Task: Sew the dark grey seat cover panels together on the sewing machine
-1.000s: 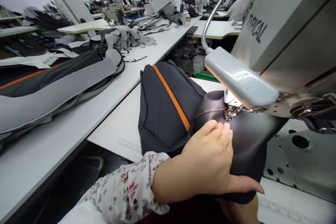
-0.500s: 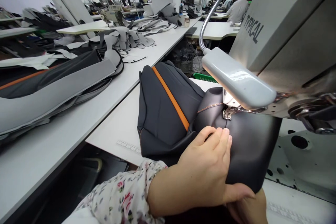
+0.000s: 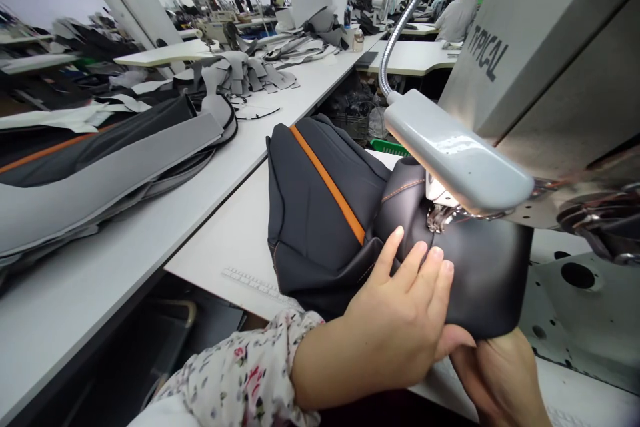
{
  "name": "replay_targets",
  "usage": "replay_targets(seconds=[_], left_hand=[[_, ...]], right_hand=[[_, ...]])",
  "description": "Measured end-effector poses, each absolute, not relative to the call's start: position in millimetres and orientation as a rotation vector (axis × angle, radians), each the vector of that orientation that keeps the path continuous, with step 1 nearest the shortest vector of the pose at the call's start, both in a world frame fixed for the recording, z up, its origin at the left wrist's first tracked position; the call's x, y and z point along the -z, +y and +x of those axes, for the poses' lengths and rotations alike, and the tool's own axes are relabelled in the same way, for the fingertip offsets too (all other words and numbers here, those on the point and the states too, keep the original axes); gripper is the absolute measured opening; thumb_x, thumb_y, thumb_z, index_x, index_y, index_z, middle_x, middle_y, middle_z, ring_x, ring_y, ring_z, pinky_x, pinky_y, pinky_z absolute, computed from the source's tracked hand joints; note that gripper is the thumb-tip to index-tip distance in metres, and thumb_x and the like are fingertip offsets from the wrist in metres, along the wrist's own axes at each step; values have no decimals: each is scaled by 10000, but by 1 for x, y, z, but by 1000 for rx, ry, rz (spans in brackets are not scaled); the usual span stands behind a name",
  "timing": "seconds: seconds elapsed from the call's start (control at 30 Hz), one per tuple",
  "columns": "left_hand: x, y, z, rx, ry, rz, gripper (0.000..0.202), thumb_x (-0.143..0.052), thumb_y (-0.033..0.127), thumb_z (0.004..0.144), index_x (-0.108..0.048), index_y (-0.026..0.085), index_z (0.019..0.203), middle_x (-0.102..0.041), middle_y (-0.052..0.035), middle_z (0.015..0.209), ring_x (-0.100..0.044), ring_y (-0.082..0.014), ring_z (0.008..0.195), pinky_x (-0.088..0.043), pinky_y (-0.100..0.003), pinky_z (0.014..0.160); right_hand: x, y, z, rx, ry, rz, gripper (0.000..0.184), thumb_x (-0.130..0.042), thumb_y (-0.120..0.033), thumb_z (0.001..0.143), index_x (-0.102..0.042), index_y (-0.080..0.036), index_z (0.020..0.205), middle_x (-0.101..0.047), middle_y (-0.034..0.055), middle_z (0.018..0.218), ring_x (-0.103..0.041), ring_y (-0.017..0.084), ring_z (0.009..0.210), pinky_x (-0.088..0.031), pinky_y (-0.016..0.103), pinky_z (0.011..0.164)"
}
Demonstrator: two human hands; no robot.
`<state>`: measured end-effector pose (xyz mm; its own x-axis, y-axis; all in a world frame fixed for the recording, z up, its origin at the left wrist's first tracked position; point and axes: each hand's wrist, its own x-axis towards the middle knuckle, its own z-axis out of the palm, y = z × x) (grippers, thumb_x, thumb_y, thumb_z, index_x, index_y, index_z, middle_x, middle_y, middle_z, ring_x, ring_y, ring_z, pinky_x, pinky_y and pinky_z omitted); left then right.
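The leather seat cover (image 3: 480, 273) is pressed by the open left hand (image 3: 385, 327); the right hand's (image 3: 500, 373) grip beneath cannot be told; if it slips, a fold could be stitched.

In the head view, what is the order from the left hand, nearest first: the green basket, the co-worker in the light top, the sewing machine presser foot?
From the left hand:
1. Sewing machine presser foot: just ahead of the hand, to its right.
2. Green plastic basket: farther ahead, low, behind the work table.
3. Co-worker in the light top: far back, on the right.
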<state>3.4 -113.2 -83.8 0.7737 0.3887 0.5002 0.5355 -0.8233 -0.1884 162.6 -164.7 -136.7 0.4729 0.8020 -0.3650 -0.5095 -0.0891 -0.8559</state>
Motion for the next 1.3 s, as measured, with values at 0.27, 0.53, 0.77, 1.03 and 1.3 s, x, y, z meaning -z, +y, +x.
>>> replay_targets(seconds=[0.27, 0.53, 0.77, 1.03, 1.3], left_hand=[[90, -110, 7, 616, -728, -2658, 640, -333, 533, 1101, -517, 84, 1518, -514, -151, 1580, -479, -443, 1419, -377, -761, 1128], [89, -97, 17, 633, -775, -2681, 613, -305, 534, 1106, -534, 142, 1518, -485, -95, 1615, -454, -470, 1435, -368, -791, 1123], [88, -82, 23, 632, -791, -2725, 542, -329, 496, 1108, -553, 199, 1503, -477, -59, 1625, -451, -476, 1444, -364, -804, 1106], [105, -77, 6, 540, -691, -2790, 719, -411, 633, 1048, -365, 202, 1622, -239, -49, 1739, -212, -486, 1568, -261, -831, 1146], [103, -82, -21, 686, -451, -2653, 472, -344, 119, 1059, -545, 104, 1486, -550, -88, 1565, -453, -240, 1486, 49, -676, 1307]], right_hand=[[133, -152, 174, -1175, -231, -1192, 563, -854, -372, 672, -773, -239, 1214, -763, 120, 1231, -719, 326, 1150, -661, 423, 902], [135, -142, 187, -1244, -303, -1172, 423, -743, -414, 807, -764, -266, 1202, -748, 93, 1273, -663, 306, 1254, -622, 439, 979], [126, -135, 191, -1267, -287, -1150, 372, -804, -278, 672, -785, -251, 1043, -786, 58, 1063, -712, 269, 1056, -636, 356, 831], [126, -143, 209, -1326, -642, -1348, 368, -951, -480, 573, -748, -190, 675, -652, 36, 637, -589, 180, 688, -550, 274, 625], [115, -135, 207, -1554, -862, -1206, 246, -863, -368, 669, -695, -199, 606, -644, 33, 617, -606, 197, 662, -553, 330, 664]])
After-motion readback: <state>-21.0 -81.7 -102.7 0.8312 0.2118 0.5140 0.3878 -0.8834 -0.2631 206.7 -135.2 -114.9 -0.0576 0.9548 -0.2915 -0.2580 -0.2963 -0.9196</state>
